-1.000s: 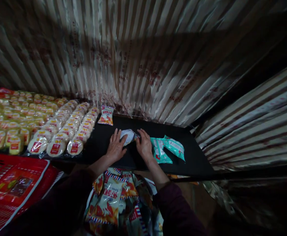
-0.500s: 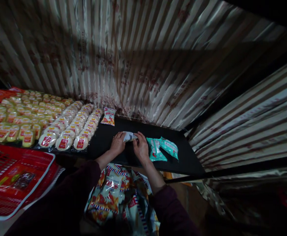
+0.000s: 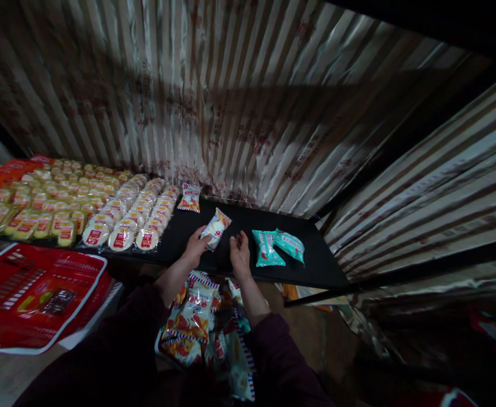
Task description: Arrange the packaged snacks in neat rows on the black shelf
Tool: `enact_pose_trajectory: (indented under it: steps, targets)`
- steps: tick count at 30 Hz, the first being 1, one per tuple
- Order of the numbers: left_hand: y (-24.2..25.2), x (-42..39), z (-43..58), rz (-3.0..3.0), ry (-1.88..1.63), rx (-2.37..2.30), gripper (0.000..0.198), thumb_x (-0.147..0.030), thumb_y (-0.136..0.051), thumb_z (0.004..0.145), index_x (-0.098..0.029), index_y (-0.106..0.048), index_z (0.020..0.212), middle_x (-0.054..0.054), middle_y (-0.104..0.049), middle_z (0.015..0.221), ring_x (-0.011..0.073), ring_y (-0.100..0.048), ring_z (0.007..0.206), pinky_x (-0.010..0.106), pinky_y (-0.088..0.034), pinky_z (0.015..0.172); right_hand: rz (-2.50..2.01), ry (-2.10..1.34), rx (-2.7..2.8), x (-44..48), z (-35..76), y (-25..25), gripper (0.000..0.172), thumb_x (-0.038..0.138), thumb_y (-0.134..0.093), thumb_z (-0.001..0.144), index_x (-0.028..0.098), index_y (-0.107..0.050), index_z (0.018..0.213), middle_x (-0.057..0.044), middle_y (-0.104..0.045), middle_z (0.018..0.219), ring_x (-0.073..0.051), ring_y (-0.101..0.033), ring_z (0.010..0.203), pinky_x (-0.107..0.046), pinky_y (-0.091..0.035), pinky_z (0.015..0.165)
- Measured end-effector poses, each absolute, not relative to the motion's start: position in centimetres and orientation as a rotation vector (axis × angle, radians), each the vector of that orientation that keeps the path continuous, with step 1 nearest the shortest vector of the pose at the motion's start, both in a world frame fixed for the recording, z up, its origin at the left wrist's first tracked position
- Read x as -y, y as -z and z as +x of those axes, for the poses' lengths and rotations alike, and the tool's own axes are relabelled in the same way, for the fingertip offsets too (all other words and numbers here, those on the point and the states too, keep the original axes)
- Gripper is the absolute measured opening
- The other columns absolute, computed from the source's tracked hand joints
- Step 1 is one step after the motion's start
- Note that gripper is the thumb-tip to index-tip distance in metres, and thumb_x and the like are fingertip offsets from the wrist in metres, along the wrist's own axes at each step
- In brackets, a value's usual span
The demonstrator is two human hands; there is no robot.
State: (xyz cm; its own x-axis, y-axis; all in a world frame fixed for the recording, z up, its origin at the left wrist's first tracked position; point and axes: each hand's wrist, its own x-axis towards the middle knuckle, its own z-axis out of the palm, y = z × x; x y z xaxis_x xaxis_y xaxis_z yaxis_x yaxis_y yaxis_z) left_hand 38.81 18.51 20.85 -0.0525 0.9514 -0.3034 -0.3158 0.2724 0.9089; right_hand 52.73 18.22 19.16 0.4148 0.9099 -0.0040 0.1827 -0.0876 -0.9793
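Note:
My left hand (image 3: 195, 249) pinches the lower end of a small white and orange snack packet (image 3: 216, 226) and holds it tilted above the black shelf (image 3: 315, 268). My right hand (image 3: 240, 254) hovers just right of it, fingers loosely curled and holding nothing. A second packet of the same kind (image 3: 189, 198) lies at the back of the shelf by the wall. Two teal packets (image 3: 277, 246) lie on the shelf to the right of my right hand.
Rows of round yellow packaged cakes (image 3: 120, 217) fill the shelf's left part. A pile of more snack packets (image 3: 201, 322) sits below my arms. A red plastic basket (image 3: 35, 294) is at lower left. Striped foil sheeting (image 3: 248, 102) lines the back and right walls.
Both hands were pressing the packet flat on the shelf. Now my left hand alone holds it up and tilted, and my right hand has let go and drawn back a little.

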Motion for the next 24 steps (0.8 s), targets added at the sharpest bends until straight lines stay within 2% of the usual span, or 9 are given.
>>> enact_pose_trajectory:
  steps: [4, 7, 10, 12, 15, 18, 20, 22, 24]
  targets:
    - [-22.1, -16.6, 38.1, 0.431, -1.122, -0.806, 0.032, -0.019, -0.06, 0.078, -0.019, -0.058, 0.111, 0.008, -0.068, 0.096, 0.019, -0.065, 0.083, 0.041, -0.053, 0.08, -1.35, -1.118, 0.773, -16.6, 51.1, -20.3, 0.064, 0.05, -0.063, 0.071, 0.023, -0.05, 0.127, -0.006, -0.064, 0.117, -0.021, -0.062, 0.104, -0.032, -0.049, 0.087]
    - [-22.4, -15.0, 37.6, 0.401, -1.074, -0.696, 0.026, -0.018, -0.06, 0.078, -0.018, -0.061, 0.104, 0.008, -0.069, 0.095, 0.0189, -0.065, 0.084, 0.039, -0.053, 0.08, -1.185, -1.249, 0.722, -15.3, 50.1, -21.4, 0.056, 0.049, -0.066, 0.07, 0.023, -0.057, 0.118, -0.004, -0.069, 0.109, -0.021, -0.066, 0.094, -0.03, -0.053, 0.077]
    - [-22.3, -14.1, 37.4, 0.416, -1.075, -0.695, 0.023, -0.02, -0.06, 0.079, -0.017, -0.062, 0.101, 0.008, -0.068, 0.097, 0.0183, -0.065, 0.085, 0.036, -0.053, 0.079, -1.133, -1.277, 0.743, -14.3, 49.8, -22.2, 0.05, 0.045, -0.069, 0.068, 0.021, -0.061, 0.111, -0.003, -0.071, 0.102, -0.02, -0.067, 0.086, -0.03, -0.053, 0.075]
    - [-22.3, -13.7, 37.4, 0.484, -1.083, -0.752, 0.024, -0.025, -0.062, 0.078, -0.016, -0.062, 0.101, 0.008, -0.068, 0.097, 0.0184, -0.064, 0.084, 0.033, -0.052, 0.076, -1.117, -1.259, 0.753, -13.8, 49.7, -22.3, 0.051, 0.044, -0.07, 0.067, 0.02, -0.061, 0.111, -0.003, -0.072, 0.097, -0.019, -0.067, 0.082, -0.031, -0.053, 0.075]
    - [-22.6, -13.3, 37.4, 0.602, -1.092, -0.822, 0.036, -0.033, -0.068, 0.074, -0.017, -0.061, 0.106, 0.009, -0.068, 0.099, 0.0196, -0.065, 0.086, 0.033, -0.051, 0.075, -1.124, -1.217, 0.779, -13.4, 49.6, -22.3, 0.053, 0.043, -0.071, 0.066, 0.019, -0.059, 0.112, -0.004, -0.072, 0.093, -0.019, -0.067, 0.08, -0.032, -0.053, 0.075]
    - [-23.0, -13.0, 37.2, 0.677, -1.128, -0.861, 0.051, -0.035, -0.076, 0.066, -0.018, -0.058, 0.11, 0.008, -0.068, 0.098, 0.0195, -0.065, 0.083, 0.033, -0.049, 0.077, -1.156, -1.191, 0.822, -13.1, 49.6, -22.3, 0.056, 0.046, -0.068, 0.068, 0.019, -0.056, 0.115, -0.006, -0.071, 0.097, -0.02, -0.067, 0.084, -0.033, -0.053, 0.077]
    - [-23.1, -13.1, 36.7, 0.782, -1.104, -0.887, 0.054, -0.034, -0.077, 0.063, -0.017, -0.058, 0.11, 0.007, -0.069, 0.096, 0.0187, -0.065, 0.08, 0.032, -0.048, 0.077, -1.215, -1.095, 0.872, -13.1, 50.2, -22.7, 0.063, 0.048, -0.066, 0.07, 0.019, -0.05, 0.123, -0.008, -0.068, 0.107, -0.021, -0.065, 0.093, -0.035, -0.051, 0.082]
    - [-23.1, -13.2, 35.8, 0.972, -1.017, -0.937, 0.054, -0.033, -0.076, 0.062, -0.016, -0.059, 0.11, 0.007, -0.069, 0.096, 0.0184, -0.064, 0.079, 0.031, -0.048, 0.076, -1.305, -0.895, 1.003, -13.3, 51.2, -23.5, 0.072, 0.049, -0.066, 0.07, 0.02, -0.042, 0.132, -0.011, -0.06, 0.122, -0.023, -0.059, 0.107, -0.038, -0.047, 0.091]
    - [-23.5, -13.5, 34.7, 1.231, -0.896, -1.006, 0.052, -0.031, -0.073, 0.063, -0.016, -0.06, 0.111, 0.006, -0.069, 0.097, 0.0187, -0.064, 0.08, 0.028, -0.047, 0.073, -1.373, -0.664, 1.257, -13.4, 52.4, -24.7, 0.076, 0.048, -0.069, 0.068, 0.02, -0.042, 0.134, -0.012, -0.052, 0.133, -0.025, -0.05, 0.12, -0.042, -0.039, 0.1]
